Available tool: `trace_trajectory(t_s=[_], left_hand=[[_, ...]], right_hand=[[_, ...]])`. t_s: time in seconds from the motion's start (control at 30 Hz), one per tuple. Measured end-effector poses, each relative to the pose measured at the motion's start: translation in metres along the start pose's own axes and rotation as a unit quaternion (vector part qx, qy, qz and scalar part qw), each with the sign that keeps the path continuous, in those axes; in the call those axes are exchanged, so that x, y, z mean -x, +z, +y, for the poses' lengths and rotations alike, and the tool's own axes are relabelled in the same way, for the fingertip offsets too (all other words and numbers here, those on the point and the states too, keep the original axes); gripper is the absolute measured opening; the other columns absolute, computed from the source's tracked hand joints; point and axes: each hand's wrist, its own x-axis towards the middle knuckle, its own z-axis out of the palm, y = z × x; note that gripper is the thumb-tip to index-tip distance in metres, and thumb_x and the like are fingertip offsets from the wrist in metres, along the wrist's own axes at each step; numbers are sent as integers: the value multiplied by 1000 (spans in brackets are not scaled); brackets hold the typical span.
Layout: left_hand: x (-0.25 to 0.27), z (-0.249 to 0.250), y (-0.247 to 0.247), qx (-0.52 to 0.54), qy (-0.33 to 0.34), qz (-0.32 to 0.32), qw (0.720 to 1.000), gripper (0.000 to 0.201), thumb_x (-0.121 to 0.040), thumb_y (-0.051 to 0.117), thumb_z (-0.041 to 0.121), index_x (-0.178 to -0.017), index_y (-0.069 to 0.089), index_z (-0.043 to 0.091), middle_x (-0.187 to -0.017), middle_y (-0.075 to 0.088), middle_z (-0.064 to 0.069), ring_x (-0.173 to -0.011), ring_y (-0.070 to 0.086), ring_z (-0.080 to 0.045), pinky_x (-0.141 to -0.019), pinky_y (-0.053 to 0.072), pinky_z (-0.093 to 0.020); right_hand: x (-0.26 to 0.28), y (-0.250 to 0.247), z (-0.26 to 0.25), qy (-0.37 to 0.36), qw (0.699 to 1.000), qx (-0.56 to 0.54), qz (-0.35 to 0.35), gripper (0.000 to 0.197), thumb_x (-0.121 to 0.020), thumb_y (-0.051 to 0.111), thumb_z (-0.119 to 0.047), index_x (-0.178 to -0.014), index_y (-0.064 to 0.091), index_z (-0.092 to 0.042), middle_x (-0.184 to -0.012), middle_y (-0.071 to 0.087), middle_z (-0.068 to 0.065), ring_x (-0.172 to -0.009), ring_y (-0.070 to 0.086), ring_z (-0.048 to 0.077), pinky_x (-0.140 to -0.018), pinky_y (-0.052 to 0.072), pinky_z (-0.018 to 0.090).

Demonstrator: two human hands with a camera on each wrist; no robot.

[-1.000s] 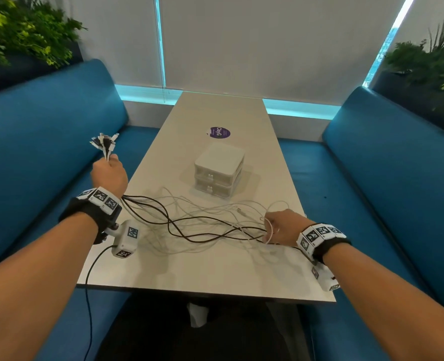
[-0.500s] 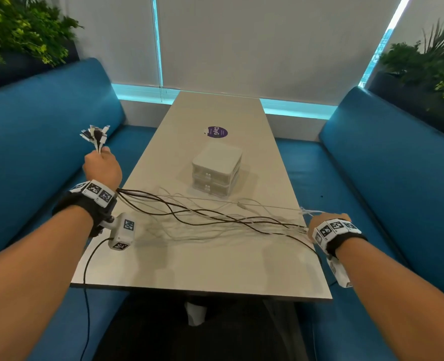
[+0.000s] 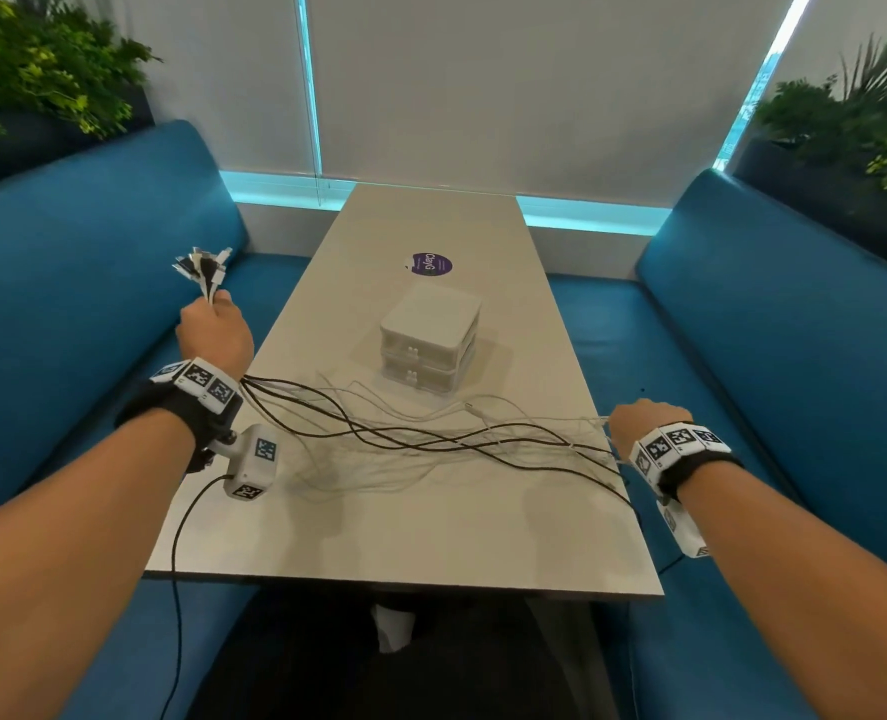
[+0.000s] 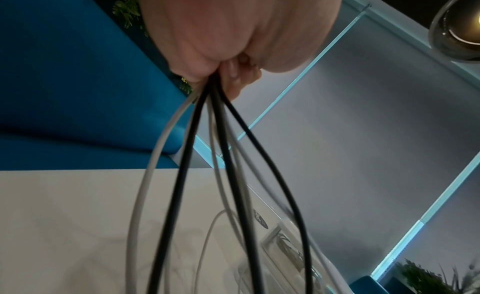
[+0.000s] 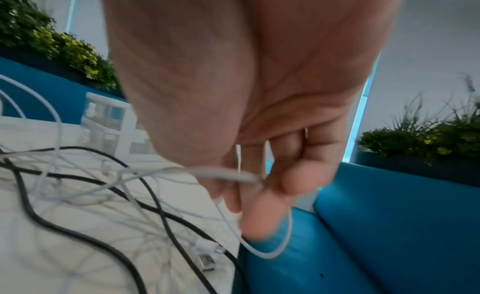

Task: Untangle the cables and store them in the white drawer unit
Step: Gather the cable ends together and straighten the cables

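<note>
Several black and white cables (image 3: 431, 439) stretch across the near part of the table (image 3: 431, 537). My left hand (image 3: 215, 330) grips one end of the bundle (image 4: 215, 117) off the table's left edge, with the plugs (image 3: 202, 265) fanning up above the fist. My right hand (image 3: 638, 415), at the table's right edge, pinches a white cable (image 5: 226, 174) and pulls it taut. The white drawer unit (image 3: 431, 337) stands mid-table behind the cables, both drawers closed. In the right wrist view loose plugs (image 5: 205, 255) lie near the table edge.
Blue benches (image 3: 93, 283) run along both sides of the table. A purple round sticker (image 3: 431, 264) lies beyond the drawer unit. Plants (image 3: 41, 70) sit behind each bench back. A black wrist-camera lead (image 3: 176, 589) hangs off the table's near left corner.
My right hand has moved from mid-table out to the right edge, drawing the cables straighter. The left hand still holds the plug ends and has shifted slightly left.
</note>
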Motion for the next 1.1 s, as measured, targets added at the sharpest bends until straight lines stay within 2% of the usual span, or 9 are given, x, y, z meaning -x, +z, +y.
trace_trajectory(t_s=[0.1, 0.23, 0.37, 0.6, 0.67, 0.77, 0.87, 0.97, 1.1], left_hand=[[9, 7, 5, 17, 1, -13, 1000, 40, -101, 40, 28, -100, 64, -4, -94, 64, -18, -87, 59, -35, -82, 48, -45], [16, 18, 12, 74, -2, -33, 997, 33, -95, 41, 34, -75, 56, 13, -72, 52, -6, -70, 48, -27, -71, 50, -49], [29, 26, 27, 113, 1, -92, 989, 35, -92, 42, 40, -66, 48, 18, -61, 42, -1, -56, 40, -23, -63, 41, -41], [83, 52, 45, 132, 74, -195, 969, 36, -96, 41, 40, -67, 47, 21, -56, 43, 2, -55, 40, -21, -60, 38, -38], [94, 58, 45, 143, 97, -216, 961, 35, -98, 41, 37, -67, 46, 22, -56, 42, 5, -55, 38, -18, -59, 35, -36], [101, 66, 41, 186, 72, -250, 947, 35, -100, 41, 38, -68, 45, 24, -53, 36, 9, -50, 32, -15, -54, 29, -32], [105, 79, 33, 240, 44, -269, 932, 36, -104, 40, 33, -71, 44, 21, -55, 31, 7, -44, 26, -12, -46, 25, -24], [94, 91, 26, 273, 15, -232, 933, 37, -105, 41, 35, -72, 43, 19, -57, 31, 5, -43, 25, -12, -43, 23, -20], [51, 92, 10, 312, -51, -137, 939, 37, -103, 41, 30, -68, 41, 18, -57, 31, 2, -47, 27, -17, -46, 24, -18]], right_hand=[[-5, -9, -12, -22, 998, -38, 55, 25, -96, 39, -29, -78, 55, -21, -75, 51, -3, -75, 58, 23, -68, 48, 33], [-1, -22, -28, -77, 979, -92, 163, 36, -96, 38, -46, -88, 61, -20, -87, 62, 5, -76, 61, 28, -68, 50, 35], [5, -41, -65, -189, 937, -246, 160, 32, -92, 49, -50, -87, 66, -24, -88, 68, 1, -77, 61, 22, -72, 54, 35], [31, -91, -159, -347, 832, -416, 124, 86, -73, 67, -72, -141, 47, -24, -143, 50, -3, -128, 46, 13, -108, 36, 31], [37, -103, -180, -369, 815, -436, 96, 93, -70, 71, -70, -145, 42, -25, -148, 47, -5, -131, 46, 12, -109, 35, 30], [41, -109, -195, -369, 790, -488, 33, 66, -78, 76, -49, -135, 52, -26, -135, 60, -10, -118, 57, 7, -98, 39, 23], [39, -102, -202, -376, 758, -532, -7, 7, -92, 63, -25, -93, 68, -20, -88, 75, -6, -81, 67, 6, -81, 48, 26], [33, -90, -191, -337, 775, -533, 40, 16, -95, 54, -24, -84, 62, -17, -66, 64, -2, -59, 63, 12, -60, 48, 26], [7, -63, -144, -272, 849, -427, 150, 20, -92, 58, -33, -72, 53, -29, -69, 58, -3, -67, 56, 16, -57, 38, 28]])
